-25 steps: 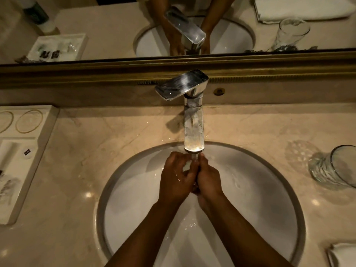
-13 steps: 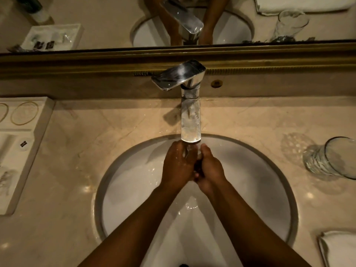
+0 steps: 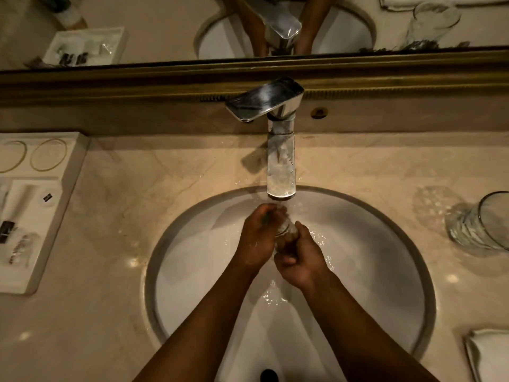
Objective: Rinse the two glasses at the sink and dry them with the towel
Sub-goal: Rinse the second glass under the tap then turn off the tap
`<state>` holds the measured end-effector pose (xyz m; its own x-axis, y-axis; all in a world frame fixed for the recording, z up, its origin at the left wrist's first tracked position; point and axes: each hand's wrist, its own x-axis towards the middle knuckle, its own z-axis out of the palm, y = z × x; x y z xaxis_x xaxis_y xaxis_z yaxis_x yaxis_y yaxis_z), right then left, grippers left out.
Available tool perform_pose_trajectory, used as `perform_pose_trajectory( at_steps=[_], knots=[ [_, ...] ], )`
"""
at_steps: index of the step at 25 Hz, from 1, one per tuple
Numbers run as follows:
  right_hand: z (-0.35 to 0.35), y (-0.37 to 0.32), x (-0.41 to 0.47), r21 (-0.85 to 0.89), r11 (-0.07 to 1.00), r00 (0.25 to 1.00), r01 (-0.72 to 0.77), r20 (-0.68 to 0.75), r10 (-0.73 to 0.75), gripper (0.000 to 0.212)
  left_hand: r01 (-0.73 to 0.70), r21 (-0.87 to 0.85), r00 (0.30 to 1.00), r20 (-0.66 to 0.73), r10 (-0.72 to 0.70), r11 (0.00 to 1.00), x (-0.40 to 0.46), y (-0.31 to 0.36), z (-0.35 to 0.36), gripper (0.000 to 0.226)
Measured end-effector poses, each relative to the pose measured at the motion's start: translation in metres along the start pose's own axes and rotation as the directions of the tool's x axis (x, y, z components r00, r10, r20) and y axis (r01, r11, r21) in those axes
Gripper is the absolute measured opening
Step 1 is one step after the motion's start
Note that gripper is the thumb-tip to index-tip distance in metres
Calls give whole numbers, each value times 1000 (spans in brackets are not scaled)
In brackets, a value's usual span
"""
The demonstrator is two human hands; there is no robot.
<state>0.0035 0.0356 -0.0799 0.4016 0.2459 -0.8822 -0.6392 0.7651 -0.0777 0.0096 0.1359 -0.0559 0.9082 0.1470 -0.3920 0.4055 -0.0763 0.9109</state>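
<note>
Both hands [image 3: 278, 244] are gripping a wet glass [image 3: 286, 230] under the tap [image 3: 281, 172] (slippery, likely), risking a drop into the sink [image 3: 385, 271].

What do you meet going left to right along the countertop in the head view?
White amenity tray → left hand → glass under the tap → right hand → second glass lying on the counter; the folded towel sits below it, near right.

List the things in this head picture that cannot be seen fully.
- Glass in the hands: mostly hidden by the left hand and right hand; its rim cannot be made out.
- Second glass: cut off by the right edge.
- Towel: cut off at the lower right corner.
- Tray items: too small and dim.
</note>
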Motion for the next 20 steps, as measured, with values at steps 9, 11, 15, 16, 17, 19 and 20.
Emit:
perform_pose_trajectory(
  at_steps=[9,11,15,16,17,19,20],
  knots=[
    [23,8,-18,-411,837,902,361,-75,-426,41,84,232,995,-76,-68,969,5,1,14,19],
    [26,10,-23,-591,686,866,424,44,-498,39,172,255,983,-107,-149,952,14,-1,8,20],
    [15,13,-24,-769,224,723,598,397,-566,11,454,-217,861,-145,-488,864,30,0,-8,23],
    [12,12,-23,-773,103,653,626,447,-611,7,491,-282,837,-107,-536,824,32,-2,-11,24],
    [10,10,-22,-778,12,602,628,477,-641,9,511,-328,828,-63,-558,795,33,-4,-13,24],
    [9,5,-24,-757,-102,594,645,581,-557,20,503,-412,839,24,-543,759,34,-8,-14,24],
    [7,2,-24,-727,-184,607,661,663,-438,23,495,-434,843,30,-538,752,36,-10,-15,23]
  ],
)
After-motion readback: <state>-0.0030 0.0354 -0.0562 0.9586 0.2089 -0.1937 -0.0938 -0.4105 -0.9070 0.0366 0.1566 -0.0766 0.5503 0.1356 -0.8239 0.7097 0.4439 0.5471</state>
